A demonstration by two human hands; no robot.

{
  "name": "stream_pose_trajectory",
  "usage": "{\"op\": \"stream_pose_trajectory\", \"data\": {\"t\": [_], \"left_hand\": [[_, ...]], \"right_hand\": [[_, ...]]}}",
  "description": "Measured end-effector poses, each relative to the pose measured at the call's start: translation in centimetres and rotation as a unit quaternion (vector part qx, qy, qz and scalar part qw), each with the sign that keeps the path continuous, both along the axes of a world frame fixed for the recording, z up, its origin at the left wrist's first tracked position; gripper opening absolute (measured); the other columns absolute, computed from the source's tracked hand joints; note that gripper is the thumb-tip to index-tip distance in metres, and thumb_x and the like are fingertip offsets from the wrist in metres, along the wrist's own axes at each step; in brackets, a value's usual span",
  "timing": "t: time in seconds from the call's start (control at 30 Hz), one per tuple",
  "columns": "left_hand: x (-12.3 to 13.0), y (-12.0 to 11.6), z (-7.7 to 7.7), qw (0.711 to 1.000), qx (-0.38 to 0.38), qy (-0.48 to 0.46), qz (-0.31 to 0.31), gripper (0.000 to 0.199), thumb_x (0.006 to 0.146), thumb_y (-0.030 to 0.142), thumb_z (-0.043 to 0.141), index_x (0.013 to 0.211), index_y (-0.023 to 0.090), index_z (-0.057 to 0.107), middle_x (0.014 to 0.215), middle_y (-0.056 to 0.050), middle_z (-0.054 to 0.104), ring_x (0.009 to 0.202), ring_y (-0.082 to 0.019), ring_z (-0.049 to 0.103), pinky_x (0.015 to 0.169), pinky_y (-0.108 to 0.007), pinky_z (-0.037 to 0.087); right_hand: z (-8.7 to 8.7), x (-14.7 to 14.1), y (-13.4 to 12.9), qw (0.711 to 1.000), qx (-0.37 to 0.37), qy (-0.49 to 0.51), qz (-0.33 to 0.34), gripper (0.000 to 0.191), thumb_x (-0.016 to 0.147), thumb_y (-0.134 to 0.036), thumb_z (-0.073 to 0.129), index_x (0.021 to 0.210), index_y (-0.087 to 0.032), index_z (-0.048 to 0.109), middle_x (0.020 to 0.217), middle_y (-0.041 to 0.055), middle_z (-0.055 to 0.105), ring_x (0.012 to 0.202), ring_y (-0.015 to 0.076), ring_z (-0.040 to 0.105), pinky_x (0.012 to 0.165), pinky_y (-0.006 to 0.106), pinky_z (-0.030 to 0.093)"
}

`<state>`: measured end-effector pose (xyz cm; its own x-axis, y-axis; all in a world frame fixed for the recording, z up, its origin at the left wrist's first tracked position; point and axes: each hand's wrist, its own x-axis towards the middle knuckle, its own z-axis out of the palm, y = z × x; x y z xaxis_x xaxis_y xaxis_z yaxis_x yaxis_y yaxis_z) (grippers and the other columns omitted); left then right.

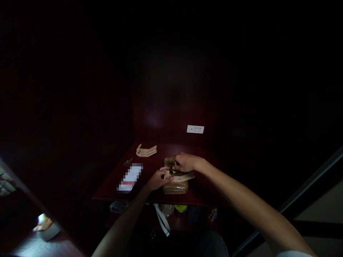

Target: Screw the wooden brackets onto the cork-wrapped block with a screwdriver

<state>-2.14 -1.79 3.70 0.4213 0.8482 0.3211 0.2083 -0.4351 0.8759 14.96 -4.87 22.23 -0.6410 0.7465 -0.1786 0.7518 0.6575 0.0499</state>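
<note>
My left hand (157, 179) is closed around the curved end of a pale wooden hook (184, 177), steadying it. The hook lies across a brown, clear-wrapped packet (175, 187) near the table's front edge. Above the same end, my right hand (185, 162) grips a small yellow-and-black tool, which looks like a screwdriver (174, 171), held upright with its lower end close to my left fingers. Its tip is hidden, so I cannot tell whether it touches the wood. A small dark spot shows midway along the hook.
Several similar wooden hooks (146, 152) lie stacked at the table's back left, with a few thin screws or nails (129, 161) nearby. A blurred white sheet (131, 177) rests on the left. A white socket plate (195, 129) is on the back wall. A white strap (162, 221) hangs below.
</note>
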Motion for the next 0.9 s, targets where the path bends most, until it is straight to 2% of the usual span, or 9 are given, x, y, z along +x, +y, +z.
{"op": "stream_pose_trajectory", "data": {"t": [0.13, 0.3, 0.4, 0.5, 0.63, 0.8, 0.9], "left_hand": [[-0.1, 0.0, 0.1, 1.000, 0.004, -0.001, -0.002, 0.027, 0.070, 0.043, 0.070, 0.079, 0.018, 0.074, 0.113, -0.010, 0.063, 0.121, -0.026, 0.048, 0.103, -0.034, 0.035], [-0.2, -0.1, 0.1, 1.000, 0.010, 0.003, -0.006, 0.027, 0.070, 0.042, 0.070, 0.077, 0.016, 0.074, 0.116, -0.011, 0.061, 0.117, -0.025, 0.051, 0.102, -0.033, 0.037], [-0.2, 0.0, 0.0, 1.000, 0.008, 0.003, -0.004, 0.027, 0.070, 0.042, 0.070, 0.076, 0.016, 0.073, 0.119, -0.011, 0.059, 0.115, -0.024, 0.052, 0.102, -0.033, 0.037], [-0.2, 0.2, -0.3, 1.000, 0.008, 0.000, -0.002, 0.026, 0.070, 0.043, 0.070, 0.076, 0.017, 0.074, 0.118, -0.011, 0.061, 0.118, -0.025, 0.050, 0.102, -0.034, 0.036], [-0.1, 0.2, -0.3, 1.000, 0.011, -0.003, -0.006, 0.027, 0.070, 0.042, 0.071, 0.077, 0.017, 0.074, 0.114, -0.011, 0.063, 0.118, -0.025, 0.051, 0.102, -0.034, 0.037], [-0.1, -0.2, 0.2, 1.000, 0.006, -0.001, 0.002, 0.027, 0.070, 0.043, 0.070, 0.077, 0.017, 0.073, 0.112, -0.011, 0.064, 0.120, -0.026, 0.048, 0.101, -0.035, 0.037], [-0.1, -0.3, 0.4, 1.000, 0.000, 0.001, 0.004, 0.028, 0.070, 0.043, 0.070, 0.077, 0.016, 0.073, 0.117, -0.010, 0.062, 0.120, -0.025, 0.048, 0.102, -0.034, 0.036]], "right_hand": [[-0.5, -0.2, 0.0, 1.000, 0.009, -0.008, -0.023, 0.037, 0.090, -0.043, 0.044, 0.099, -0.013, 0.063, 0.089, 0.0132, 0.069, 0.077, 0.0204, 0.065, 0.056, 0.024, 0.037], [-1.0, -0.4, 0.1, 0.999, 0.001, 0.027, -0.019, 0.035, 0.085, -0.040, 0.052, 0.111, -0.017, 0.053, 0.093, 0.0097, 0.068, 0.072, 0.0181, 0.064, 0.053, 0.023, 0.036], [-0.9, -0.7, 0.0, 0.999, -0.007, 0.036, 0.009, 0.029, 0.083, -0.033, 0.053, 0.108, -0.018, 0.053, 0.091, 0.0077, 0.067, 0.071, 0.0170, 0.062, 0.051, 0.022, 0.035], [-0.6, -0.9, 0.0, 0.999, -0.012, 0.031, 0.009, 0.029, 0.083, -0.031, 0.052, 0.109, -0.017, 0.054, 0.094, 0.0098, 0.067, 0.074, 0.0179, 0.063, 0.052, 0.022, 0.036], [-0.3, -1.1, 0.0, 0.999, -0.031, 0.027, -0.006, 0.034, 0.084, -0.032, 0.052, 0.112, -0.014, 0.055, 0.094, 0.0115, 0.068, 0.074, 0.0181, 0.064, 0.052, 0.022, 0.037], [-0.1, -1.1, -0.1, 1.000, -0.030, -0.005, -0.008, 0.029, 0.086, -0.034, 0.047, 0.096, -0.013, 0.063, 0.085, 0.0122, 0.069, 0.070, 0.0192, 0.064, 0.051, 0.024, 0.036], [0.0, -1.2, -0.1, 1.000, -0.022, 0.001, -0.012, 0.035, 0.084, -0.038, 0.051, 0.104, -0.012, 0.060, 0.089, 0.0132, 0.069, 0.073, 0.0204, 0.064, 0.051, 0.025, 0.036]]}}
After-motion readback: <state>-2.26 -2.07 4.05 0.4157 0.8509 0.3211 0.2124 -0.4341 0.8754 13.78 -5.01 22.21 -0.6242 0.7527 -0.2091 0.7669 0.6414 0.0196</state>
